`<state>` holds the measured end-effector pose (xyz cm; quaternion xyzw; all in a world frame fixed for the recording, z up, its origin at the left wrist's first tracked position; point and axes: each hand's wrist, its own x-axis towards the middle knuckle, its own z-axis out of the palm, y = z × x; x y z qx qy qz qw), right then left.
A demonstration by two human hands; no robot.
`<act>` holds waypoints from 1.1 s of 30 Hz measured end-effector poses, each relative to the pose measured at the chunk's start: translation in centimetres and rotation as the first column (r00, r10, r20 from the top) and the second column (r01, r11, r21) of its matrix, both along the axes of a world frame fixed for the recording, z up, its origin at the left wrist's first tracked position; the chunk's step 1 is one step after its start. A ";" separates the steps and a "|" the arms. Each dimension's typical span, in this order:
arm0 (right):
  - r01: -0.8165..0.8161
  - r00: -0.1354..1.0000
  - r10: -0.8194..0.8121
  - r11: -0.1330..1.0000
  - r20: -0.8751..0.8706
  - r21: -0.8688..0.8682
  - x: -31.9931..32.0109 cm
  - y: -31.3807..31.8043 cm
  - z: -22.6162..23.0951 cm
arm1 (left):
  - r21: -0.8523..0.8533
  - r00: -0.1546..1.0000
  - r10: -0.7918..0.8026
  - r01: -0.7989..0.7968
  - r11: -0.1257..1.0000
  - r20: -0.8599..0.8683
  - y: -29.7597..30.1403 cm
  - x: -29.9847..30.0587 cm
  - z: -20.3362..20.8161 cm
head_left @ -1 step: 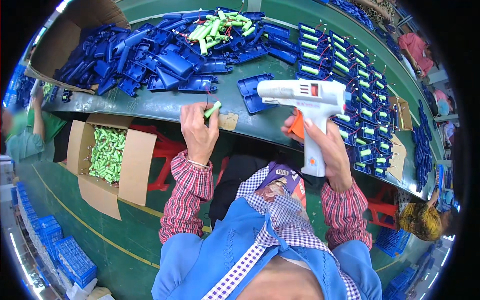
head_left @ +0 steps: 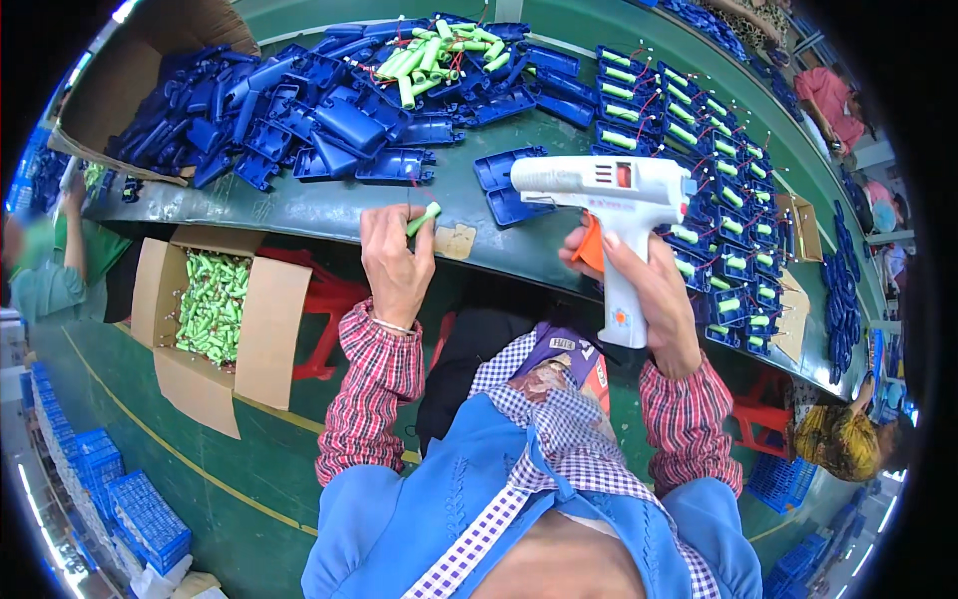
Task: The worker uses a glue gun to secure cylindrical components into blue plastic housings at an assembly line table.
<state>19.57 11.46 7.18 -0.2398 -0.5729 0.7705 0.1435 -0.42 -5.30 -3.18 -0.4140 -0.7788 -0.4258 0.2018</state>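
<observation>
The left hand (head_left: 396, 255) pinches a light-green cylindrical cell (head_left: 423, 219) between thumb and fingers at the near edge of the dark-green bench (head_left: 289, 210), leaving one end exposed, apparently to keep that end free. The right hand (head_left: 659, 304) wraps the handle of a white plastic glue gun with an orange trigger (head_left: 599, 180); this grip seems chosen to put the fingers within reach of the trigger, though whether it is pressed cannot be told. An open blue plastic casing (head_left: 509, 187) lies between the hands, partly behind the gun, likely placed for easy reach. Bare bench runs along the front edge, leftward below the heaped blue casings (head_left: 349, 125); on the right, close rows of cell-filled blue casings (head_left: 733, 262) leave the gun less room.
</observation>
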 end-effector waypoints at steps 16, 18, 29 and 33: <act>0.015 0.987 -0.025 0.998 0.158 0.062 -1.3 1.0 0.3 | -0.098 0.998 0.036 -0.031 0.995 0.045 -1.3 0.5 0.7; 0.038 0.988 -0.046 0.998 0.147 0.054 -0.9 1.6 0.2 | -0.104 0.998 0.035 -0.029 0.994 0.047 -1.1 0.4 1.0; 0.037 0.988 -0.046 0.997 0.149 0.064 -0.9 2.7 -0.4 | 0.061 0.990 -0.102 0.096 0.993 0.098 3.3 -0.7 3.1; 0.053 0.986 -0.061 0.997 0.153 0.060 -0.5 2.5 -0.6 | 0.063 0.988 -0.139 0.135 0.989 0.063 6.0 -0.9 2.8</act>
